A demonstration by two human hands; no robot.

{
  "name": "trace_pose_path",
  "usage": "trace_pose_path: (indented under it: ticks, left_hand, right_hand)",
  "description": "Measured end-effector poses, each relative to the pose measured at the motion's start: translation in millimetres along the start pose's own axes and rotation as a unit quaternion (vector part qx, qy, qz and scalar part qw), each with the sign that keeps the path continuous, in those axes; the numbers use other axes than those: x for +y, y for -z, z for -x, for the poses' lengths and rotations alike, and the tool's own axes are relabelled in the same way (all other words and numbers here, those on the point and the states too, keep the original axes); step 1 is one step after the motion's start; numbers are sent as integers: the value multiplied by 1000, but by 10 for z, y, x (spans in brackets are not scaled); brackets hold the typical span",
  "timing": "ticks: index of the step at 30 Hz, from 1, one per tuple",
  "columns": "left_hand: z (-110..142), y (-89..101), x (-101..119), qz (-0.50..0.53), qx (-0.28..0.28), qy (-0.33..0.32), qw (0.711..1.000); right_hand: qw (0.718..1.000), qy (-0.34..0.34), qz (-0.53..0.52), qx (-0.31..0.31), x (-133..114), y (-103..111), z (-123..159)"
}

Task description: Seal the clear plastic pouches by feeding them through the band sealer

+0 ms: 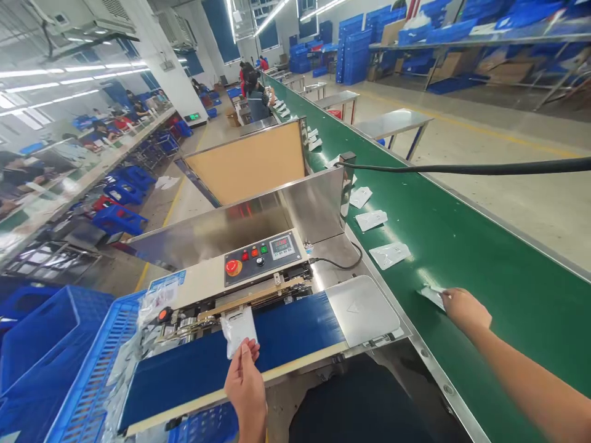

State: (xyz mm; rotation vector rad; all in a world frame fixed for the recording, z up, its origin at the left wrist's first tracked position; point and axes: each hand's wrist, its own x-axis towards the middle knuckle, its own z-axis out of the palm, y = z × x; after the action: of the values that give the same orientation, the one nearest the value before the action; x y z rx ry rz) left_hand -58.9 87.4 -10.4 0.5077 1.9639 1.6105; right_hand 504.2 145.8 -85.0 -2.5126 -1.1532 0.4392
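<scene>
My left hand point(246, 384) pinches the lower edge of a white plastic pouch point(241, 332). That pouch lies over the blue belt point(295, 329) of a band sealing machine point(263, 261), its top edge at the sealing strip. Over on the green conveyor belt point(438, 227), my right hand point(467, 311) is closed on the near end of a white packet point(433, 296); its fingertips are partly hidden. Several similar packets, such as a flat white packet point(390, 255), lie in a line farther up the conveyor.
A blue crate point(92, 369) with several filled pouches stands at the machine's left end. Metal partitions point(258, 215) rise behind the machine. A black cable point(462, 167) crosses above the conveyor. A person point(256, 95) stands farther along the line.
</scene>
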Motion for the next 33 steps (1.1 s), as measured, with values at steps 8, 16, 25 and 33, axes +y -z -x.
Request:
trace_pose_path:
  ticks: [8,16,25,33]
  left_hand:
    - [465,-604,306,-37,-225,-69,971]
    - [828,-1383,621,66,-551,-23,832]
    - [902,-1252,272,77,-465,91,877]
    - [912,-1197,144,84,-417,99,900]
  right_hand:
    - [958,92,-270,13,-959,334,592]
    - [802,188,-445,-351,-2166,449,1326]
    - [796,19,-528,-295,-2134,-80,1856]
    - [800,14,-545,-250,-2057,-240,1946]
